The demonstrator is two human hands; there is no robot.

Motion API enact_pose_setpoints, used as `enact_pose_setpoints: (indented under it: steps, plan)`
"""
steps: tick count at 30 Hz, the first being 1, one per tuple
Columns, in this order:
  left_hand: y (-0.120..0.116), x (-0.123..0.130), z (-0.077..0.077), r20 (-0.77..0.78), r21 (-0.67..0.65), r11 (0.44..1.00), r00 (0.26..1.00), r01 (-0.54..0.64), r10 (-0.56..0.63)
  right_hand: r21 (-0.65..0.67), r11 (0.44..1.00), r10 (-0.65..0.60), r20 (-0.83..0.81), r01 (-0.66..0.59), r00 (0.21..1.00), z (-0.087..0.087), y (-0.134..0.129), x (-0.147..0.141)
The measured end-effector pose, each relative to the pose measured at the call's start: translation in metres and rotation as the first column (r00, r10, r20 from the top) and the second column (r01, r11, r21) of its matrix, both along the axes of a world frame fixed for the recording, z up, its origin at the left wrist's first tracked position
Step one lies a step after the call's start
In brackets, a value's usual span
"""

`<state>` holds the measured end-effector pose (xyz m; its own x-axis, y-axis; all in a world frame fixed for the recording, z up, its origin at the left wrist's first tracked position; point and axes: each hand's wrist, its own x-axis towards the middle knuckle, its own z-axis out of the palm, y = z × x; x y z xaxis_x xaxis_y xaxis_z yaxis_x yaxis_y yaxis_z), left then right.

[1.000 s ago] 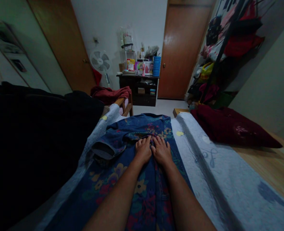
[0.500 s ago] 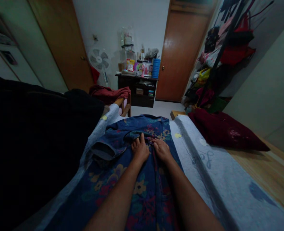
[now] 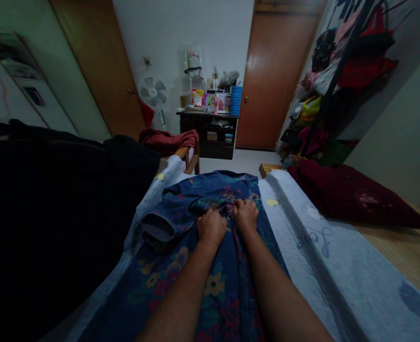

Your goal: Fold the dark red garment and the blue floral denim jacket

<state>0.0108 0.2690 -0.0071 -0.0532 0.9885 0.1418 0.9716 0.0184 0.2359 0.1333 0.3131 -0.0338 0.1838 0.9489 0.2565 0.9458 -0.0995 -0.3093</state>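
Observation:
A dark blue floral garment (image 3: pixel 181 285) lies spread lengthwise over the pale bed cover, with a short, wide sleeve (image 3: pixel 158 227) folded out at its left. My left hand (image 3: pixel 211 227) is closed on the cloth near the middle of the garment, its knuckles up and fingertips tucked under. Just right of it, my right hand (image 3: pixel 246 216) has its fingers curled into the same cloth, beside a lengthwise fold. Between the two hands the fabric is bunched.
Black clothing (image 3: pixel 60 228) is heaped along the left. A maroon folded garment (image 3: pixel 352 197) lies on the right, by the light bed cover (image 3: pixel 323 266). Beyond the bed stand a fan (image 3: pixel 154 92), a dark cabinet (image 3: pixel 210 137) and a wooden door (image 3: pixel 270 76).
Both hands have gone from fingers stretched on the cloth to fingers curled into it. The view has shifted slightly, moving the scene a little to the right.

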Motion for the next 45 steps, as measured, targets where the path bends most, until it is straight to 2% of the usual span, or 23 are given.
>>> enact_pose_setpoints:
  steps: [2, 5, 8, 12, 15, 17, 19, 23, 28, 32, 36, 38, 41, 43, 45]
  plan:
    - [0.002, -0.004, 0.004, 0.01, 0.016, 0.999, 0.999, 0.034, -0.034, 0.025, 0.999, 0.043, -0.029, -0.043, 0.999, -0.003, 0.002, 0.003]
    - [0.008, -0.019, 0.015, 0.002, 0.17, 0.985, 0.999, 0.039, -0.04, 0.018, 0.992, 0.126, -0.079, -0.125, 0.989, -0.006, 0.006, 0.007]
    - [0.013, -0.044, 0.028, -0.01, 0.306, 0.95, 0.998, -0.062, 0.069, 0.005, 0.989, 0.144, -0.11, -0.144, 0.983, -0.009, 0.01, 0.008]
    - [0.014, -0.071, 0.04, -0.054, 0.293, 0.927, 0.964, -0.233, 0.26, 0.006, 0.991, 0.133, -0.129, -0.133, 0.983, -0.01, 0.012, 0.008]
    - [0.013, -0.078, 0.037, -0.113, 0.154, 0.94, 0.94, -0.304, 0.322, 0.0, 0.992, 0.126, -0.138, -0.127, 0.982, -0.009, 0.012, 0.007]
    - [0.014, -0.081, 0.031, -0.125, 0.065, 0.955, 0.947, -0.291, 0.297, -0.007, 0.993, 0.119, -0.144, -0.121, 0.982, -0.009, 0.012, 0.007]
    - [0.016, -0.084, 0.024, -0.11, 0.038, 0.961, 0.955, -0.274, 0.276, -0.017, 0.993, 0.112, -0.147, -0.116, 0.983, -0.008, 0.012, 0.007]
    - [0.021, -0.091, 0.016, -0.021, 0.076, 0.956, 0.958, -0.285, 0.287, -0.035, 0.993, 0.111, -0.142, -0.117, 0.984, -0.007, 0.012, 0.007]
    - [0.019, -0.087, 0.027, 0.08, 0.153, 0.934, 0.946, -0.323, 0.314, -0.049, 0.992, 0.11, -0.139, -0.117, 0.984, -0.006, 0.011, 0.005]
    - [0.019, -0.077, 0.037, 0.173, 0.312, 0.904, 0.953, -0.292, 0.248, -0.086, 0.987, 0.126, -0.108, -0.135, 0.986, -0.006, 0.011, 0.003]
    - [0.025, -0.069, 0.031, 0.254, 0.437, 0.868, 0.958, -0.238, 0.134, -0.159, 0.973, 0.161, -0.069, -0.17, 0.985, -0.004, 0.01, 0.003]
    - [0.028, -0.067, 0.024, 0.23, 0.435, 0.878, 0.967, -0.2, 0.106, -0.19, 0.964, 0.18, -0.06, -0.188, 0.982, -0.001, 0.009, 0.003]
    - [0.029, -0.067, 0.015, 0.127, 0.337, 0.928, 0.984, -0.158, 0.122, -0.222, 0.954, 0.196, -0.053, -0.203, 0.979, 0.005, 0.007, 0.003]
    - [0.028, -0.066, 0.012, 0.072, 0.266, 0.947, 0.984, -0.177, 0.164, -0.236, 0.95, 0.199, -0.047, -0.205, 0.979, 0.007, 0.006, 0.002]
    - [0.026, -0.065, 0.014, 0.06, 0.26, 0.938, 0.973, -0.231, 0.223, -0.242, 0.948, 0.2, -0.044, -0.204, 0.979, 0.008, 0.006, 0.002]
